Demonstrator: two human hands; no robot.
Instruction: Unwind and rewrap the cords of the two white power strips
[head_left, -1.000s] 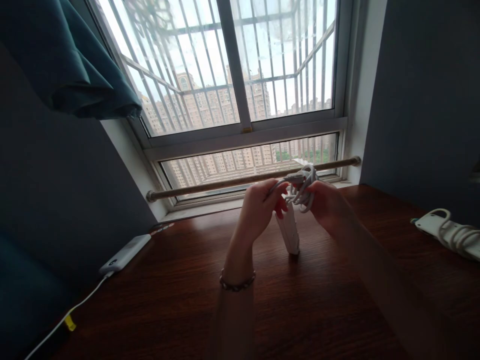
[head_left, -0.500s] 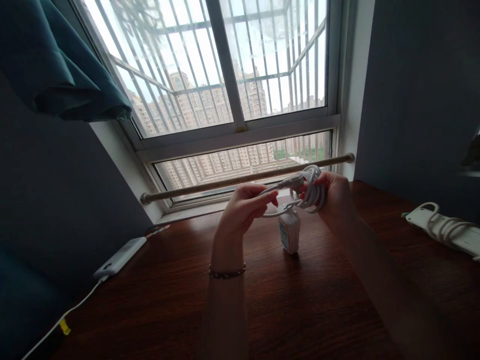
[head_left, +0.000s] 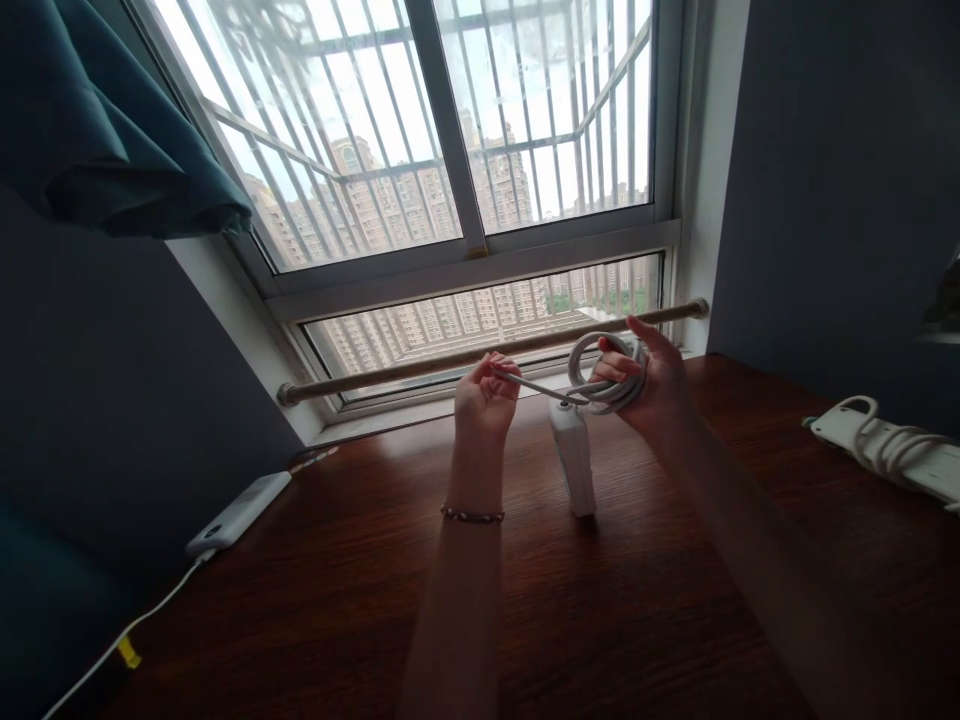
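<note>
View from a head camera, looking down at two bare arms over a dark wooden desk (head_left: 360,620) set under a barred window (head_left: 465,170).

The right hand (head_left: 649,385) is raised above the desk, fingers curled through a coil of white cable (head_left: 607,372) and gripping it; index finger sticks out straight. One strand of cable runs taut from the coil, leftward, to the left hand (head_left: 484,400), which is closed into a loose fist, pinching the strand between thumb & fingertips. A bracelet (head_left: 471,515) sits on the left wrist.

Below the coil, approx. between the two hands, a white power strip (head_left: 574,460) stands on end, its lower tip touching the desk, top end up at the cable. Can't tell if a hand bears its weight.

A metal rod (head_left: 420,362) runs across the window sill just behind the hands.

Far right of desk: a second white power strip (head_left: 911,468) lying flat w/ its cable bundled on top, well apart from the hands. Far left: a white power bank (head_left: 238,512) lying flat, w/ a white charging lead (head_left: 127,632) trailing toward the near-left corner. Top left: a teal curtain (head_left: 97,120), gathered.
</note>
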